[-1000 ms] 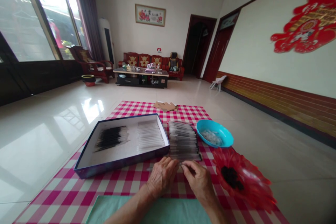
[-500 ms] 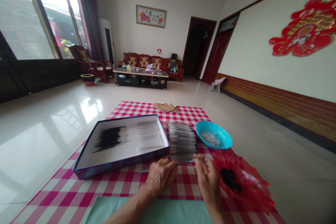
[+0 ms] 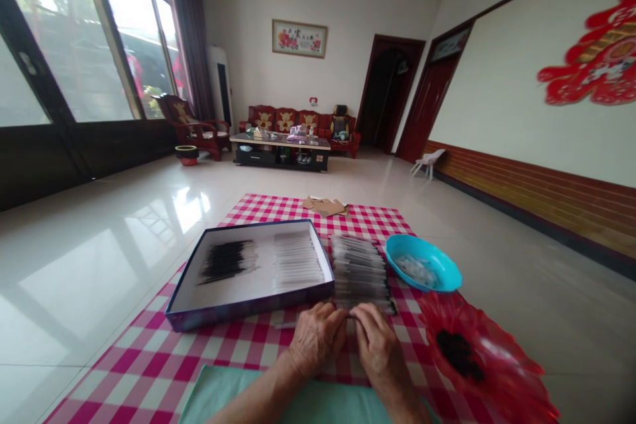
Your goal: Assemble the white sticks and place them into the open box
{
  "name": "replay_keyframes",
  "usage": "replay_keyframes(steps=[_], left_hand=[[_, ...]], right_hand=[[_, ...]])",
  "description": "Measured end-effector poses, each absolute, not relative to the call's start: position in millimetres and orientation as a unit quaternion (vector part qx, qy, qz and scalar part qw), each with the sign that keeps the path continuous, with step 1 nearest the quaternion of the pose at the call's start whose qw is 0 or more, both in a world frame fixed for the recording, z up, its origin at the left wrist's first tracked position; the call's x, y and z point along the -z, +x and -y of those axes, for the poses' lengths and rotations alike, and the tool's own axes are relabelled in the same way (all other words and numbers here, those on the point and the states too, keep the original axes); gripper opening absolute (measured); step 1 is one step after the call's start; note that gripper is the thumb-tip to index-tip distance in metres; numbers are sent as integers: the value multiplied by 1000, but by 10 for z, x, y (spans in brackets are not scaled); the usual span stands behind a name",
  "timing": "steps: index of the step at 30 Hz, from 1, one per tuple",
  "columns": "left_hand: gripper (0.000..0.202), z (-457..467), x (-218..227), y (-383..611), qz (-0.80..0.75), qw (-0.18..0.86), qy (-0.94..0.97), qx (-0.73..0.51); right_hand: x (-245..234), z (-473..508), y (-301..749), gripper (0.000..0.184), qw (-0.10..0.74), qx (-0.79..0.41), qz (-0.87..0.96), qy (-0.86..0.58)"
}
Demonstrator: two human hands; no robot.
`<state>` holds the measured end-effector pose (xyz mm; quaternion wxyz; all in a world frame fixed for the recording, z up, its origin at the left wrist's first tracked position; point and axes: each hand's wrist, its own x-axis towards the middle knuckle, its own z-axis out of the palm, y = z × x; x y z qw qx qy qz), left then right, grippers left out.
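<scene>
- Bright daylight floods through tall windows at 10 o'clock
- Glare streaks glossy floor tiles at 9 o'clock
- Wide-angle distortion bends the right wall at 2 o'clock
- Red plastic dish blurs at 4 o'clock
- Left hand and right hand fairly sharp at 6 o'clock

On the checked cloth, the stack of pen refills lies between the open box tray at left and the plastic bowl at right; the plastic dish lies nearer, before the bowl.
</scene>
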<state>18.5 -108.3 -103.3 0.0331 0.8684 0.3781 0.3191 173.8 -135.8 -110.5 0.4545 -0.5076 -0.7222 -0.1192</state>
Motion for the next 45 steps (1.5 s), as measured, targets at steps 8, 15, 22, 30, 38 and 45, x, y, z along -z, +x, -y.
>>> replay_keyframes(steps=[8,15,22,30,38,45], left_hand=[[25,1111,949,166,-408,11,832,-375],[17,1175,883,212,-411,-23,856,-313],[10,1146,910,221,-454,-34,866,-208],[19,1093,459,35,-525,-36,831,-182],[23,483,39,-1031,-626,-54,778,-34],[27,209,263,-1644,-668,5,737,107]], right_hand=[[1075,1362,1941,21,451,172,692,-536],[1104,1370,1734,18,466,142,720,-494],[1289,1300,1659,25,483,144,715,-485],[1186,1341,1577,46,509,142,681,-506],[1297,1299,1595,40,484,132,701,-507],[1355,1261,1609,40,475,133,707,-506]])
